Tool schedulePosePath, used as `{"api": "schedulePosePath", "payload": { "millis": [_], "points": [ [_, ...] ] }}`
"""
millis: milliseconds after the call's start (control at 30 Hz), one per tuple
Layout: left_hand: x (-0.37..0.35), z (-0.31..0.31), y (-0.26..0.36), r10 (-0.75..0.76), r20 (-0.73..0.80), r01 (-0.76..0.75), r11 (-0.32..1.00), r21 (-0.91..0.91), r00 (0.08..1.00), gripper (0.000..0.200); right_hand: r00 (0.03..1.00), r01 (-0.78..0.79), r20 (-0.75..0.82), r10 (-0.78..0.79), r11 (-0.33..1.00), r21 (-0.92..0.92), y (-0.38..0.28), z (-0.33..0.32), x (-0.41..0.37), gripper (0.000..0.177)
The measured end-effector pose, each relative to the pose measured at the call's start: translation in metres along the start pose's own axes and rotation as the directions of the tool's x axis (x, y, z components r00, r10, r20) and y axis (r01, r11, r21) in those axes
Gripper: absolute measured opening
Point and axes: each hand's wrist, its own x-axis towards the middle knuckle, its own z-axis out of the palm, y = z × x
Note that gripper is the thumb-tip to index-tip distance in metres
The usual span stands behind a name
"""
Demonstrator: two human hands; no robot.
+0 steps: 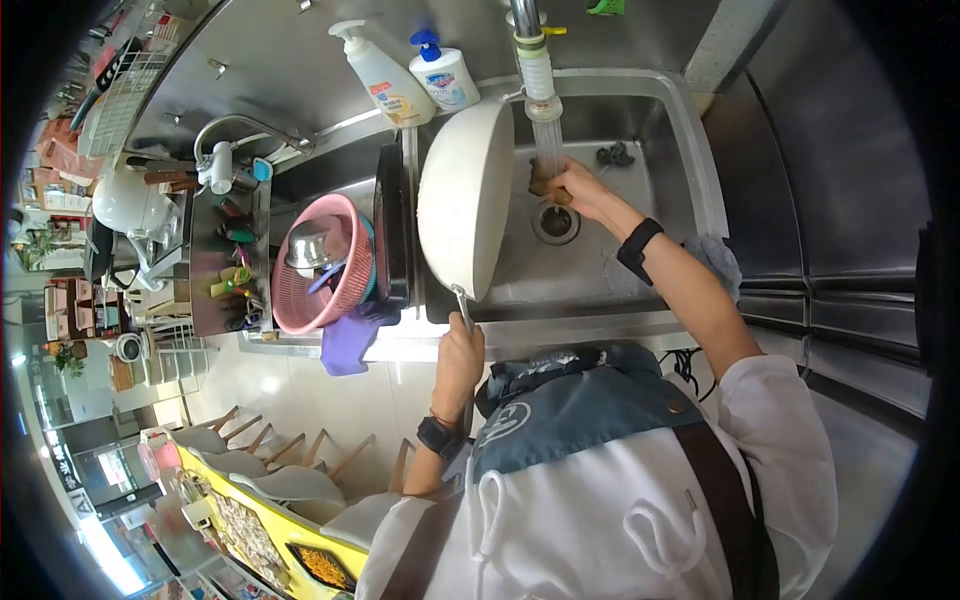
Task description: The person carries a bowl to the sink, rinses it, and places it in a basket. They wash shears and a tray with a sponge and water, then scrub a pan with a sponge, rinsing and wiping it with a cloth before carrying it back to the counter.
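My left hand (459, 355) is wrapped round the metal handle of a white wok-shaped pan (450, 200). The pan is tilted on its side over the sink's left part, its inside turned to the right. Under the stream from the faucet (538, 85), my right hand (577, 188) pinches a small brownish, sponge-like pad (541, 180). Water runs onto the pad and fingers, above the drain (556, 222) of the steel sink (655, 110). Part of the pad is hidden by the fingers and water.
A dark steel-wool scrubber (615, 154) lies in the sink's far right. Two pump bottles, one white (385, 80) and one blue-topped (446, 78), stand behind. To the left, a pink basket (300, 300) holds a metal bowl (318, 247). A grey cloth (716, 265) hangs at the right rim.
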Motion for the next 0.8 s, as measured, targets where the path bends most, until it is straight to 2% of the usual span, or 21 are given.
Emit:
{"api": "schedulePosePath", "payload": {
  "millis": [67,100,133,167,200,233,300,367,400,467,500,600,667,700,800],
  "points": [
    [0.007,0.003,-0.008,-0.057,0.028,0.06,0.994,-0.094,0.998,0.016,0.996,0.047,-0.059,-0.065,0.964,-0.26,0.0,-0.005,0.003,0.034],
    [0.005,-0.011,0.014,-0.175,0.112,0.191,0.97,-0.149,0.978,0.016,0.988,0.055,-0.117,-0.105,0.928,-0.368,0.003,-0.008,0.004,0.035],
    [0.006,-0.009,0.006,-0.042,0.107,0.055,0.991,-0.123,0.993,0.016,0.974,0.051,-0.172,-0.147,0.881,-0.469,0.006,-0.011,0.006,0.036],
    [0.006,-0.004,-0.01,0.09,0.109,-0.079,0.992,-0.096,0.99,0.016,0.958,0.106,-0.146,-0.245,0.78,-0.616,0.009,-0.018,0.011,0.037],
    [0.006,-0.004,-0.009,0.217,0.119,-0.21,0.975,-0.072,0.969,0.016,0.962,0.113,-0.113,-0.248,0.741,-0.662,0.002,-0.023,0.011,0.038],
    [0.006,-0.004,-0.006,0.059,0.184,-0.017,0.975,-0.223,0.981,0.016,0.966,0.119,-0.082,-0.246,0.699,-0.705,-0.005,-0.028,0.011,0.04],
    [0.008,-0.005,0.007,-0.21,0.376,0.376,0.81,-0.449,0.903,0.015,0.961,0.13,-0.061,-0.271,0.632,-0.764,-0.009,-0.038,0.009,0.043],
    [0.011,-0.002,0.01,-0.173,0.488,0.458,0.692,-0.557,0.856,0.014,0.939,0.141,-0.076,-0.335,0.578,-0.804,-0.012,-0.049,0.009,0.042],
    [0.014,-0.001,0.012,-0.144,0.54,0.499,0.626,-0.599,0.829,0.014,0.933,0.093,-0.107,-0.344,0.517,-0.851,-0.018,-0.054,0.007,0.04],
    [0.019,0.002,0.015,-0.102,0.611,0.544,0.586,-0.601,0.785,0.012,0.914,-0.015,-0.169,-0.369,0.387,-0.922,-0.031,-0.065,0.003,0.038],
    [0.022,0.002,0.017,-0.081,0.648,0.576,0.549,-0.605,0.757,0.012,0.87,0.09,-0.003,-0.493,0.166,-0.982,-0.031,-0.08,0.007,0.035],
    [0.03,0.005,0.02,-0.042,0.729,0.661,0.46,-0.593,0.683,0.012,0.754,0.079,-0.316,-0.577,0.557,-0.827,-0.06,-0.115,0.018,0.034],
    [0.037,0.007,0.019,-0.027,0.777,0.727,0.375,-0.576,0.629,0.011,0.722,-0.018,-0.524,-0.451,0.745,-0.667,-0.09,-0.135,0.023,0.031],
    [0.039,0.009,0.02,-0.018,0.784,0.738,0.353,-0.575,0.62,0.011,0.744,0.099,-0.572,-0.345,0.904,-0.416,-0.095,-0.147,0.028,0.029],
    [0.043,0.012,0.024,0.029,0.821,0.796,0.227,-0.561,0.571,0.011,0.753,0.312,-0.593,-0.287,0.948,-0.063,-0.114,-0.167,0.038,0.033]
  ]
}}
